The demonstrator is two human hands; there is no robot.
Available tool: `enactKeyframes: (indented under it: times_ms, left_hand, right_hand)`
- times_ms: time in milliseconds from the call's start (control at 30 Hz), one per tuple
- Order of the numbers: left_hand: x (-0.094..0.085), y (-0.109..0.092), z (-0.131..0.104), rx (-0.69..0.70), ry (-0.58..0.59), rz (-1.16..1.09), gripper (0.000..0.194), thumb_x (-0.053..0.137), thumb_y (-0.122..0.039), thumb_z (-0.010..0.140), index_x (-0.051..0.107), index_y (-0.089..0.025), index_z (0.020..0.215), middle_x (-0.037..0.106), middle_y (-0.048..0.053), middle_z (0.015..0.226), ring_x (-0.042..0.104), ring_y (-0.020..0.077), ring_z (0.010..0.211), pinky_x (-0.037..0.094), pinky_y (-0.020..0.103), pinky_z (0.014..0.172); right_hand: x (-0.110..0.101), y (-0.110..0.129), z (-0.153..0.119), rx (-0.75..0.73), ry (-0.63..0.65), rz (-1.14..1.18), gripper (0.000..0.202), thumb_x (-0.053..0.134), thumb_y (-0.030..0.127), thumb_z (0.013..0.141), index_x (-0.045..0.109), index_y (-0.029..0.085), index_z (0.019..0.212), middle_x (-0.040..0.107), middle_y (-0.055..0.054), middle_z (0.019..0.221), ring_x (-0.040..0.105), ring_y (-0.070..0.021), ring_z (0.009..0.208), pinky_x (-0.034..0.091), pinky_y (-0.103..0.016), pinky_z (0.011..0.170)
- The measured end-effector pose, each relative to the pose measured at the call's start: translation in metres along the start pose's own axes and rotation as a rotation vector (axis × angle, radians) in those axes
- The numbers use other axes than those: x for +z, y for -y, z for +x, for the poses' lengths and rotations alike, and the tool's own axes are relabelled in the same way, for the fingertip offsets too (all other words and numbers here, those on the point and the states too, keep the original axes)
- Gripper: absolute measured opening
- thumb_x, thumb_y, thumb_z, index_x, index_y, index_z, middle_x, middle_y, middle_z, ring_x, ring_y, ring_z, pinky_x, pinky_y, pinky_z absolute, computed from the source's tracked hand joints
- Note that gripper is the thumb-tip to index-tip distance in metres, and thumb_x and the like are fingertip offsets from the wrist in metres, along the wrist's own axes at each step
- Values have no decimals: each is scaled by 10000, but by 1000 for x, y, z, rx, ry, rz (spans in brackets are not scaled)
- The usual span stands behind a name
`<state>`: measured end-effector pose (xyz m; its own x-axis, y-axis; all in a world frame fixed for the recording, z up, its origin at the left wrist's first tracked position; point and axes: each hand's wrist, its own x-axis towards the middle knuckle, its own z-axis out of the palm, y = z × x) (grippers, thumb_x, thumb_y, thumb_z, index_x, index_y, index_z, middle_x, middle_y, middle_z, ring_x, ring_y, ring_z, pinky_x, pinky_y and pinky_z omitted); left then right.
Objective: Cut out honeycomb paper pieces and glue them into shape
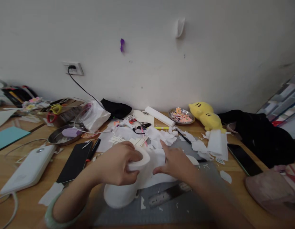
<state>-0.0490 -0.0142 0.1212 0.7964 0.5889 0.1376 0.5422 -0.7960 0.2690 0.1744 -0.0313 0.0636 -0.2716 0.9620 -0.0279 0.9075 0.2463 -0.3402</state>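
Observation:
My left hand (120, 163) is closed around the curled edge of a thick, soft-looking white sheet (147, 175), whose exact material I cannot make out. A rounded flap of it hangs below that hand. My right hand (176, 162) hovers at the sheet's right part, thumb and forefinger spread apart; its other fingers are partly hidden. Beneath lies a grey cutting mat (171, 213) with a metal ruler (170, 194) and small white scraps. Behind the hands are crumpled white paper pieces (161, 136).
A black phone (244, 159) and a yellow plush toy (207, 116) lie to the right. At left are a white power bank (29, 168), a black marker (93, 150), and a metal dish (66, 133). A white roll (160, 117) and a dish of stickers (181, 116) sit near the wall.

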Motion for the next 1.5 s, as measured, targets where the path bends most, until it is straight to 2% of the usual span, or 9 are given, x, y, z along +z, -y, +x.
enactKeyframes:
  times_ms: [167, 267, 367, 500, 700, 800, 933, 1167, 1500]
  left_hand:
    - [-1, 11, 2, 92, -83, 103, 191, 486, -236, 641, 367, -202, 496, 457, -27, 480, 420, 131, 504, 398, 313, 710]
    - [9, 22, 6, -5, -188, 273, 263, 455, -337, 765, 491, -197, 545, 561, 17, 529, 478, 153, 517, 381, 336, 663]
    - [21, 30, 15, -167, -277, 381, 376, 384, -418, 838, 609, -184, 649, 657, 70, 598, 547, 180, 551, 368, 353, 658]
    - [24, 37, 29, -276, -301, 362, 431, 357, -430, 844, 609, -193, 588, 661, 57, 577, 579, 180, 568, 381, 326, 665]
    - [0, 69, 43, -581, -487, 442, 484, 346, -467, 842, 593, -163, 556, 628, 115, 572, 574, 241, 575, 296, 316, 536]
    - [-16, 80, 56, -666, -571, 467, 506, 282, -463, 879, 623, -164, 656, 649, 105, 635, 590, 237, 641, 295, 305, 554]
    - [-25, 89, 82, -635, -566, 481, 502, 323, -512, 885, 638, -155, 727, 670, 107, 704, 604, 237, 708, 328, 324, 656]
    - [-8, 119, 123, -533, -465, 486, 434, 413, -501, 895, 627, -123, 880, 682, 165, 887, 593, 297, 955, 341, 398, 833]
    - [28, 155, 173, -515, -463, 452, 317, 541, -322, 891, 542, -154, 1160, 565, 92, 1177, 577, 225, 1016, 492, 442, 854]
  right_hand:
    - [8, -2, 35, -273, -126, 92, 536, 679, 539, 712, 627, 233, 1148, 472, -159, 1327, 438, -332, 1196, 346, -456, 937]
    - [14, -2, 49, -330, -203, 117, 245, 546, 394, 873, 683, 191, 878, 654, -76, 1037, 562, -211, 1000, 390, -324, 851]
    - [17, 4, 53, -337, -268, 111, 363, 410, 323, 941, 630, 167, 698, 638, -19, 660, 565, -148, 645, 379, -244, 623]
    - [15, 14, 41, -363, -405, 83, 385, 362, 272, 934, 591, 158, 648, 617, -59, 607, 535, -166, 592, 333, -271, 572]
    - [12, 44, -6, -818, -508, 47, 323, 380, 244, 907, 580, 180, 661, 583, -41, 568, 481, -159, 539, 303, -298, 515]
    - [10, 55, -20, -844, -546, 141, 334, 376, 248, 928, 537, 187, 641, 547, -11, 530, 448, -134, 499, 285, -288, 477]
    - [3, 55, -24, -807, -532, 114, 310, 398, 235, 910, 511, 189, 625, 535, -1, 535, 426, -127, 503, 273, -284, 478]
    - [-11, 44, -27, -719, -417, 197, 307, 367, 149, 684, 613, 101, 861, 597, -84, 696, 488, -190, 634, 394, -318, 589]
    - [-8, 43, -25, -626, -516, 150, 370, 381, 65, 758, 571, 88, 1075, 610, -109, 811, 487, -219, 745, 446, -348, 684]
